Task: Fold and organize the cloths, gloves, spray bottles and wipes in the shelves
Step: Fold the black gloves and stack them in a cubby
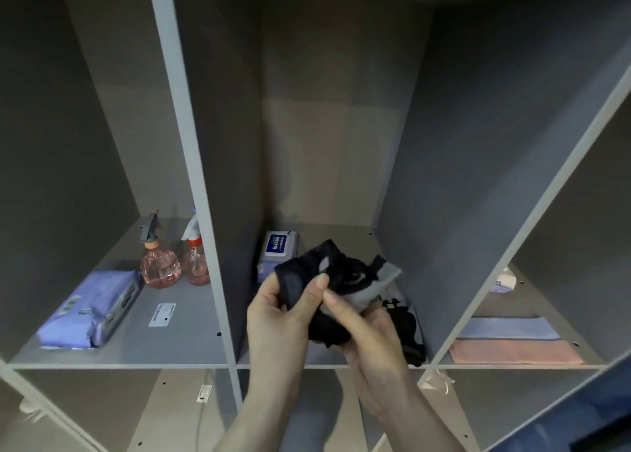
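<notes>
Both hands hold a black-and-grey glove (336, 274) in front of the middle compartment of the shelf (218, 361). The left hand (280, 318) pinches its left part between thumb and fingers; the right hand (368, 328) grips it from below, thumb on top. Another glove (408, 328) lies on the board behind the hands, and a wipes pack (278, 252) sits further back. In the left compartment stand two spray bottles (160, 264), beside a purple pack (90, 310). On the right lie folded cloths (512, 340).
</notes>
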`<control>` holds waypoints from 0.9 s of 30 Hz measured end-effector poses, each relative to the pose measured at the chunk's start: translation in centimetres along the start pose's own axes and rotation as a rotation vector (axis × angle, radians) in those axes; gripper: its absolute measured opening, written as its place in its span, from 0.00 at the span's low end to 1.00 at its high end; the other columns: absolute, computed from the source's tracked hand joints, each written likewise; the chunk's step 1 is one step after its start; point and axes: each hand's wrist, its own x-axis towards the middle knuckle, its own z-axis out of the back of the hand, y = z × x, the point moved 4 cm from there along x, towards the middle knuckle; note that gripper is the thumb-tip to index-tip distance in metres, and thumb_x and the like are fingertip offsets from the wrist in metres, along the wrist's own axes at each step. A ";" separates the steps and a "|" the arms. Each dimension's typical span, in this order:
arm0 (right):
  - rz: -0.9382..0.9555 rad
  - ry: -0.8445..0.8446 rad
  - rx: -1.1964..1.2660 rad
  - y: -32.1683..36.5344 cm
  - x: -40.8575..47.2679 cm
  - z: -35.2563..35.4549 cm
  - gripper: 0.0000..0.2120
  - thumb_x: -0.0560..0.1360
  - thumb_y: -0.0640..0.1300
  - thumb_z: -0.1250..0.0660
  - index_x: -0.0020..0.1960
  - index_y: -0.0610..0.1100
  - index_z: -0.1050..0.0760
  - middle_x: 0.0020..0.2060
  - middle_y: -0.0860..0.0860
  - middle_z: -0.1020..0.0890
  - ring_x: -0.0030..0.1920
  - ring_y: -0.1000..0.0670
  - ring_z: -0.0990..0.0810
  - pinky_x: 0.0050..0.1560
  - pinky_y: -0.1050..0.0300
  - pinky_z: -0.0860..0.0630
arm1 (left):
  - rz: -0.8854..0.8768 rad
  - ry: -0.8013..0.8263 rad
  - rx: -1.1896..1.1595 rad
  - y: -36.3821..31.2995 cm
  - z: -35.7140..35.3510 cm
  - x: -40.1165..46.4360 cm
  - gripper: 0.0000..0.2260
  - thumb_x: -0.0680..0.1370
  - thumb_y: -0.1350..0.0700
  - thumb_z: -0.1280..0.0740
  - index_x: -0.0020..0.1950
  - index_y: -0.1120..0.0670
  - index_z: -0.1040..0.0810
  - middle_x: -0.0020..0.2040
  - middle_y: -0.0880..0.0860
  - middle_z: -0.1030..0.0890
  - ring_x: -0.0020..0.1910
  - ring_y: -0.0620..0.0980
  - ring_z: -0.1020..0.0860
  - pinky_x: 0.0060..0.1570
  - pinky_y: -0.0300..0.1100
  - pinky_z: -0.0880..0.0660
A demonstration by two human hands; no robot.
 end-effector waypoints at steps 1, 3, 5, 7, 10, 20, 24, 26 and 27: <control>0.005 -0.013 0.007 0.3 0.1 0.0 0.25 0.69 0.43 0.25 0.63 0.39 0.25 0.55 0.41 0.17 0.57 0.42 0.19 0.58 0.46 0.24 | 0.017 0.005 -0.018 -0.1 0.1 -0.1 0.04 0.72 0.60 0.29 0.44 0.60 0.19 0.37 0.55 0.16 0.38 0.53 0.17 0.40 0.47 0.20; 0.018 -0.016 0.001 1.0 0.1 0.2 0.21 0.71 0.40 0.30 0.63 0.38 0.25 0.55 0.41 0.17 0.57 0.43 0.19 0.60 0.47 0.25 | 0.056 0.011 -0.053 -0.4 0.4 -0.2 0.07 0.72 0.59 0.29 0.47 0.61 0.18 0.39 0.57 0.15 0.39 0.52 0.16 0.37 0.42 0.20; 0.040 -0.045 -0.064 1.3 0.2 0.6 0.22 0.69 0.41 0.30 0.62 0.38 0.25 0.54 0.42 0.16 0.57 0.44 0.18 0.61 0.46 0.26 | 0.082 0.044 -0.047 -0.7 0.6 -0.3 0.09 0.72 0.60 0.29 0.50 0.62 0.18 0.40 0.57 0.14 0.38 0.50 0.16 0.35 0.37 0.21; 0.059 -0.080 -0.122 1.3 0.3 0.9 0.22 0.68 0.42 0.29 0.61 0.39 0.25 0.53 0.43 0.16 0.56 0.45 0.18 0.62 0.45 0.26 | 0.115 0.121 0.023 -0.7 0.9 -0.4 0.12 0.70 0.56 0.29 0.51 0.60 0.18 0.43 0.56 0.14 0.41 0.51 0.16 0.38 0.40 0.20; 0.061 -0.097 -0.126 2.0 0.5 1.2 0.21 0.68 0.43 0.29 0.59 0.40 0.23 0.52 0.43 0.16 0.55 0.44 0.17 0.62 0.45 0.25 | 0.139 0.120 0.292 -0.4 1.9 0.2 0.21 0.62 0.39 0.29 0.41 0.55 0.23 0.38 0.52 0.17 0.38 0.48 0.18 0.40 0.48 0.21; -0.078 0.036 -0.239 3.0 0.5 1.7 0.25 0.63 0.48 0.27 0.58 0.41 0.21 0.51 0.42 0.16 0.55 0.45 0.17 0.54 0.50 0.24 | -0.377 0.423 0.658 -2.7 -0.2 1.7 0.18 0.65 0.48 0.25 0.55 0.38 0.20 0.51 0.39 0.21 0.55 0.38 0.23 0.59 0.44 0.27; -0.096 0.034 -0.119 3.2 0.4 2.0 0.14 0.65 0.39 0.27 0.50 0.41 0.20 0.46 0.40 0.15 0.46 0.45 0.15 0.42 0.55 0.20 | -0.129 0.255 0.299 -2.4 -0.3 2.2 0.04 0.67 0.52 0.26 0.37 0.50 0.16 0.35 0.48 0.17 0.38 0.45 0.19 0.42 0.43 0.22; -0.106 0.070 -0.086 3.5 0.3 1.9 0.17 0.65 0.37 0.28 0.54 0.40 0.21 0.48 0.39 0.16 0.46 0.44 0.15 0.39 0.56 0.20 | 0.052 0.232 0.162 -1.6 -0.4 2.7 0.11 0.70 0.48 0.29 0.36 0.56 0.17 0.34 0.55 0.18 0.35 0.49 0.20 0.40 0.44 0.24; -0.113 0.081 -0.063 3.6 0.3 1.9 0.17 0.65 0.37 0.30 0.55 0.39 0.21 0.49 0.39 0.16 0.46 0.44 0.15 0.39 0.57 0.20 | 0.125 0.213 0.144 -1.2 -0.3 2.9 0.14 0.71 0.46 0.31 0.38 0.56 0.17 0.37 0.57 0.16 0.37 0.52 0.19 0.44 0.46 0.23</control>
